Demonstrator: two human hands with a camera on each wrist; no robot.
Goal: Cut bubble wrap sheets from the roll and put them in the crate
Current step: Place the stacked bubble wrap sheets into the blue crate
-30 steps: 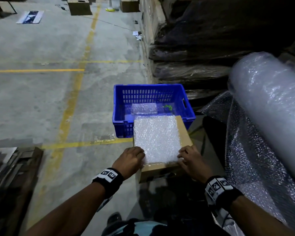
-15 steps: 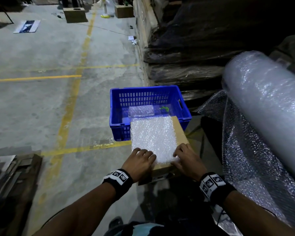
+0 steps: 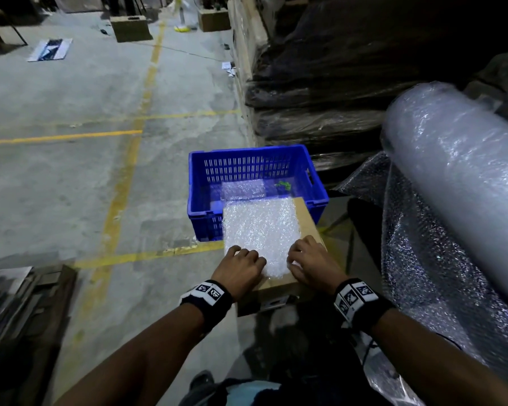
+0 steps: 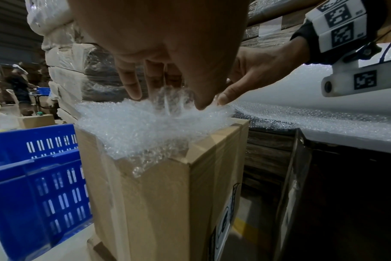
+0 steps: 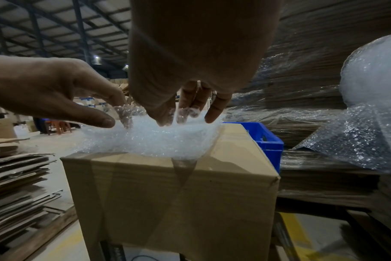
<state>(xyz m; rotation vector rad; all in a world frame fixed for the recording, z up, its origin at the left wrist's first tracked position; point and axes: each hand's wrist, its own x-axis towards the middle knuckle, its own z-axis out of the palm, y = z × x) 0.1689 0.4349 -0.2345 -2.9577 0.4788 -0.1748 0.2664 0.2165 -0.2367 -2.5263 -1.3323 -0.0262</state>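
1. Head view: your left hand [image 3: 241, 266] and right hand [image 3: 310, 263] are at the near edge of the white cut sheet of bubble wrap [image 3: 260, 230], in the lower centre of the frame. The sheet lies flat on top of the brown cardboard box [image 3: 308, 221]. Its long axis runs from you toward the blue slotted plastic crate [image 3: 200, 200], which stands just behind the box and has one sheet inside already. The big bubble wrap roll [image 3: 458, 171] fills the right side. I judge that cutting is finished for this sheet and you are at the picking-up step.

2. Left wrist view: your left hand [image 4: 159, 53] comes down from the top of the frame. Its fingertips [image 4: 134, 91] curl into the sheet [image 4: 145, 127] with the thumb, so it pinches the near edge. The edge is lifted a little there.

3. Right wrist view: your right hand [image 5: 190, 61] also has fingers [image 5: 212, 113] curled into the sheet [image 5: 150, 139], pinching it. Some fingers show through the film, so they are under it.

4. For the next move, I think you must lift both corners together and carry the sheet forward over the crate rim. The film is light and floppy, so keep it stretched or it may fold.
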